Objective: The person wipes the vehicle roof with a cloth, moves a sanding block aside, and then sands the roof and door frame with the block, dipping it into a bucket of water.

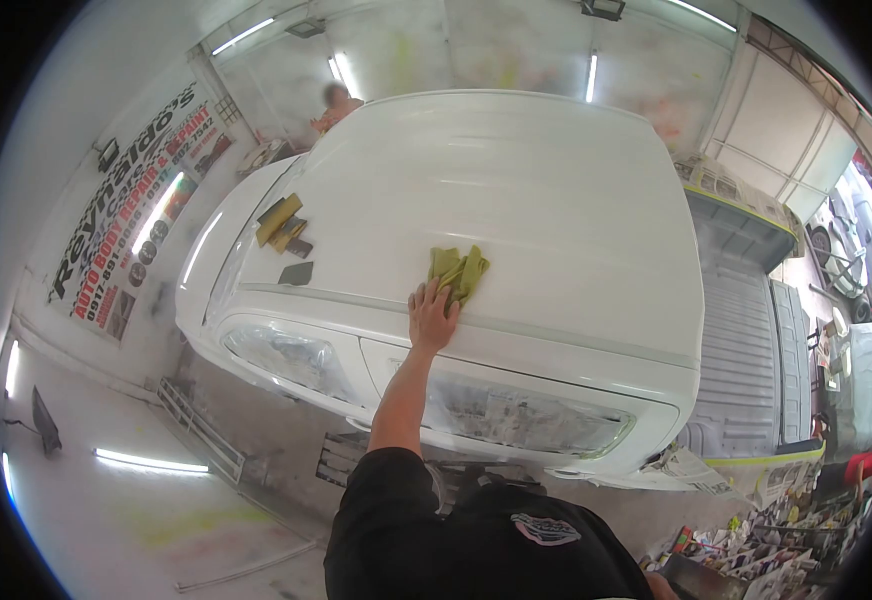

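My left hand [433, 318] reaches over the near edge of the white car roof [556, 210]. Its fingers are on the lower edge of a crumpled yellow-green cloth [459, 270], gripping it against the painted surface. Farther left on the roof lie several brownish and dark flat pieces that look like sandpaper [278, 218], with a separate dark grey sheet [297, 273] below them. Only a bit of skin shows by my right side at the bottom edge; my right hand is out of sight.
Plastic film covers the side window [516, 412]. A grey ribbed truck bed [741, 340] extends to the right. Another person [336, 106] stands beyond the vehicle. A metal rack [201, 430] sits at lower left, and cluttered supplies [766, 545] fill the lower right.
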`<state>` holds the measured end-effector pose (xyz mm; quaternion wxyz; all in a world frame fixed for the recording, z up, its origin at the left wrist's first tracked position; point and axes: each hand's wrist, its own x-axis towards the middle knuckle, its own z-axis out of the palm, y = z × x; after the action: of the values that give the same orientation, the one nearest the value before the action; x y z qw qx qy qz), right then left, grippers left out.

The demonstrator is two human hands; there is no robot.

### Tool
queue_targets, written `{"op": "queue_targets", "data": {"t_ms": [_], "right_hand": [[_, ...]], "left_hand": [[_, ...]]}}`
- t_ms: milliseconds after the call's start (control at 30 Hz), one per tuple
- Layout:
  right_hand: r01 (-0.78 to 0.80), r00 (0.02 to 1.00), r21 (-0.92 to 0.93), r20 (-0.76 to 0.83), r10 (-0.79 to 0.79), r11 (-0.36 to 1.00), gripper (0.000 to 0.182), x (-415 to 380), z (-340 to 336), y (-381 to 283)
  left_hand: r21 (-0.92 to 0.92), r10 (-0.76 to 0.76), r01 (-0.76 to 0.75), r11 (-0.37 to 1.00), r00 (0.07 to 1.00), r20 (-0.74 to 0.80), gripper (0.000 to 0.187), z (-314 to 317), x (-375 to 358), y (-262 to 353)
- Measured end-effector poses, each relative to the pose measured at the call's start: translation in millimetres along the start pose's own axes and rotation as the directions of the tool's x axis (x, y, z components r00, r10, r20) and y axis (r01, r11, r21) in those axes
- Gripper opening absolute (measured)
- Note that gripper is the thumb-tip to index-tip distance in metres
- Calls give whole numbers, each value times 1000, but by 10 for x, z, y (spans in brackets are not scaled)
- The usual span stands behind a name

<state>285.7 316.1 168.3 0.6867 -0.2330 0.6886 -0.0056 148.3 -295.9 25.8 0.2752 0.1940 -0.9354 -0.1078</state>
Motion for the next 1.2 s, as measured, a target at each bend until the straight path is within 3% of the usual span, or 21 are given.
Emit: {"op": "queue_targets", "data": {"t_ms": [1200], "right_hand": [[15,1000,38,-13,-14,999,67,-104,208,82]], "left_hand": [[18,7,-7,1000,1000,-5,43,36,-12,-23]]}}
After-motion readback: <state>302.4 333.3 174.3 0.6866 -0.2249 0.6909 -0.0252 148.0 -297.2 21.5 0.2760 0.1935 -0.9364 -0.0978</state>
